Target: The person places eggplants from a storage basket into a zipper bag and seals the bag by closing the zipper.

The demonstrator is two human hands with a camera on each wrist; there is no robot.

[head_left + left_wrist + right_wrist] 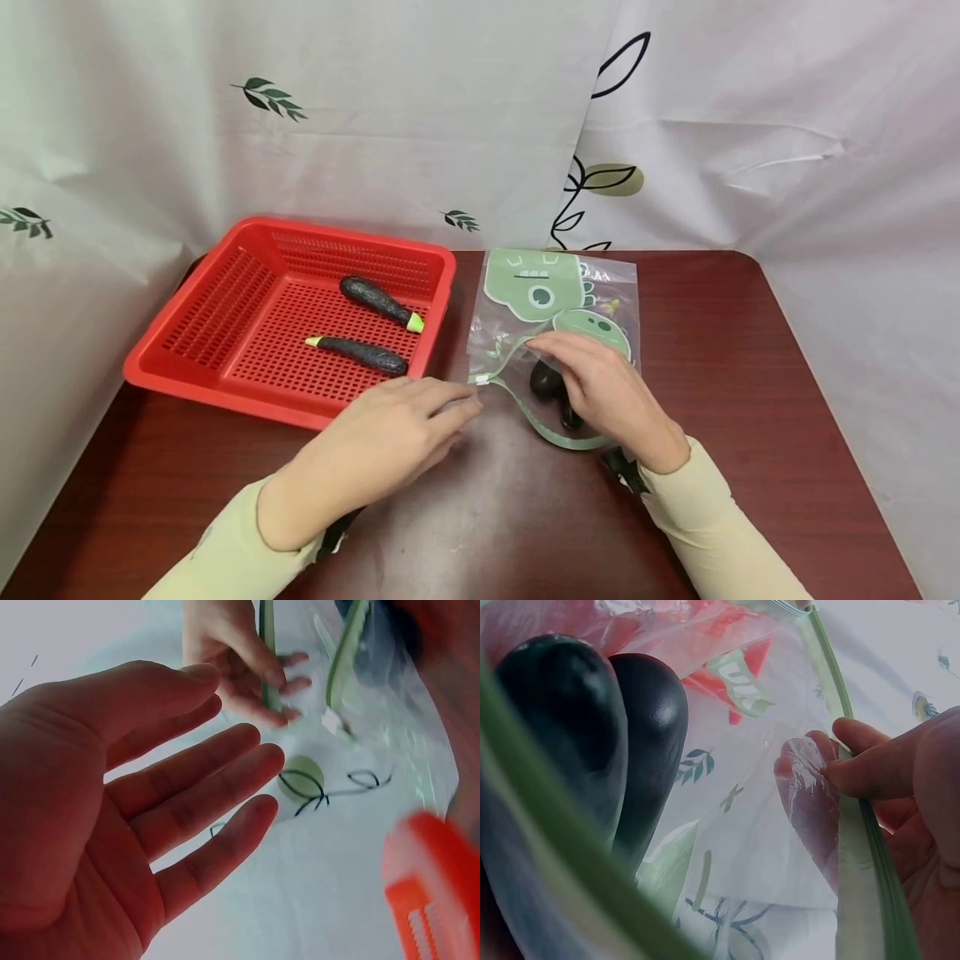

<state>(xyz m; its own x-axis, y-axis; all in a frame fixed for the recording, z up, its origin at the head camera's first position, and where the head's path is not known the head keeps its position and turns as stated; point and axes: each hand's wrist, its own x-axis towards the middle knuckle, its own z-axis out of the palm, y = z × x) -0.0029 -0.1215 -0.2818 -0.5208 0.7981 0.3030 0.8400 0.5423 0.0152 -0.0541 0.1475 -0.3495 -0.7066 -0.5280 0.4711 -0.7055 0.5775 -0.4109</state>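
My right hand (600, 387) pinches the green-edged rim of a clear zip bag (525, 325) printed with green cartoon faces. The bag lies on the table with its mouth spread; a white slider (482, 379) sits at the left corner of the zip. Two dark, rounded eggplant-like vegetables (566, 724) lie inside it, partly covered by the right hand in the head view. My left hand (397, 425), fingers extended and apart, hovers just left of the slider and holds nothing; its bare palm shows in the left wrist view.
A red perforated basket (247, 400) stands to the left. In it lie two dark, elongated vegetables with bright green ends, one upper (375, 298) and one lower (362, 354). Patterned white cloth (375, 125) hangs behind the brown table (720, 400).
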